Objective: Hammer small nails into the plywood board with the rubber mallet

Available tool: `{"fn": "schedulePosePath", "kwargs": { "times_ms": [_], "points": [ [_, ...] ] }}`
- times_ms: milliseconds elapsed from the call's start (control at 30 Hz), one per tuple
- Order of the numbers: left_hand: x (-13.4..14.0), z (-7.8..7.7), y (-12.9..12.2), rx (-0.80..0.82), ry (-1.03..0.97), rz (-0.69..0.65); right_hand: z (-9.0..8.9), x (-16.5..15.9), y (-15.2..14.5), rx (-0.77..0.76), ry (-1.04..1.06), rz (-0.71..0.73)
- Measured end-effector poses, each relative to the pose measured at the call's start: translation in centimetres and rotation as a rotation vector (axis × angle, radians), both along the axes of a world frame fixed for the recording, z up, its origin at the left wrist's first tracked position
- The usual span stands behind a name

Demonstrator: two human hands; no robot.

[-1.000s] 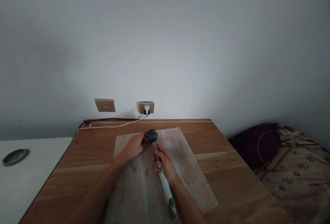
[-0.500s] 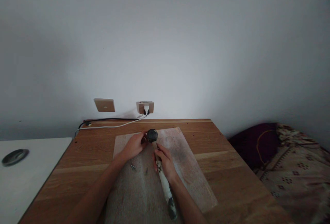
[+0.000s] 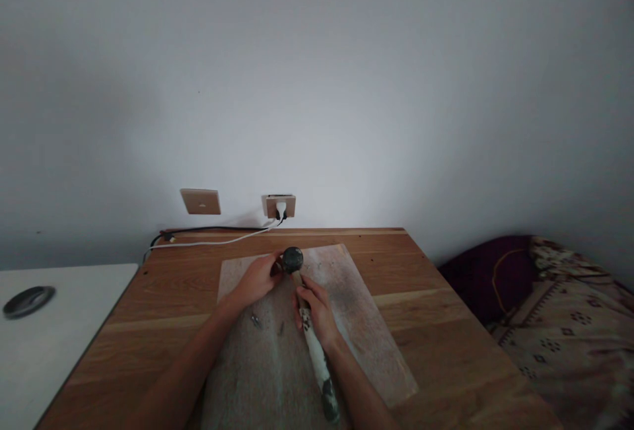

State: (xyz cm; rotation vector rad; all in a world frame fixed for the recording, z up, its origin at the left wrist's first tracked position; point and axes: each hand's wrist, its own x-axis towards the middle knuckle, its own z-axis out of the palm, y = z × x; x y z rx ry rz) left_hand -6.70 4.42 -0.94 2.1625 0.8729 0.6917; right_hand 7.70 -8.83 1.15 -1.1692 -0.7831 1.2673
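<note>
A hammer point(image 3: 317, 358) with a dark round head and a long, worn, white-patched handle slants over a flat board point(image 3: 366, 331). My right hand point(image 3: 317, 308) is wrapped round the handle just below the head. Beside the head's left side, my left hand point(image 3: 258, 279) has its fingers curled against it; the head partly hides the fingertips. Below my left hand, a small metal piece point(image 3: 255, 320) lies on the board, too small to name.
Under the board is a wooden table point(image 3: 436, 344). A white cable point(image 3: 232, 241) and a black one run along its back edge to a wall socket point(image 3: 281, 207). At left stands a white surface with a dark oval object point(image 3: 30, 301); at right lie patterned fabric point(image 3: 569, 344) and a purple cushion point(image 3: 505, 278).
</note>
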Motion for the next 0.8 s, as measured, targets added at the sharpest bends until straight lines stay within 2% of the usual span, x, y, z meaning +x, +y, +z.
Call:
{"fn": "schedulePosePath", "kwargs": {
  "times_ms": [567,633,733,800],
  "points": [
    [0.0,0.4,0.1,-0.08,-0.099,-0.033,-0.1,0.1,-0.1,0.008,-0.002,-0.006],
    [-0.3,1.0,0.1,-0.09,-0.074,-0.02,0.0,0.0,-0.1,0.004,-0.005,-0.004],
    [-1.2,2.8,0.0,-0.055,0.04,0.02,0.3,0.0,-0.1,-0.007,0.005,-0.021],
    [-1.9,4.2,-0.3,-0.04,0.154,-0.055,0.5,0.0,-0.1,-0.01,0.016,-0.044]
  ]
}}
